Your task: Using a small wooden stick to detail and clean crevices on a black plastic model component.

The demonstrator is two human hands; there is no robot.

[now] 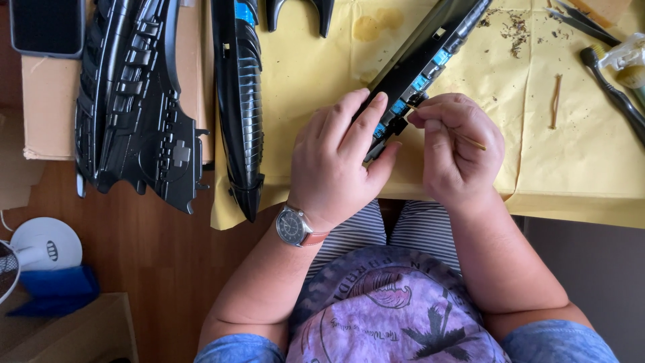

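Left hand (336, 158) is gripping the near end of a long black strip (430, 50), fingers curled over its top, thumb underneath, pressing it steady against the yellow paper (322, 60). The strip is running diagonally from the hands up toward the top edge, with small blue squares (421, 82) spaced along it. Right hand (457, 144) is pinching a thin stick (470, 140) between thumb and fingertips, its tip touching the strip just beside the left fingers, at about the lowest blue squares.

Progress, as a judgement: several blue squares farther up the strip look already coloured; the hands are working the near end, so that row seems mostly covered. Cannot tell whether the very end under the left fingers is done.

Two other black moulded pieces are lying well apart to the left: a wide hull part (138, 101) on cardboard (47, 107), and a narrow ribbed part (243, 101) with a blue patch at its top, both untouched. A black brush (615, 87) and tweezers (578, 20) are lying at the right of the paper, near scattered dark crumbs (514, 30) and a loose brown stick (555, 101). A white fan base (44, 245) is standing on the wooden floor, lower left. A wristwatch (294, 226) is showing on the left wrist.
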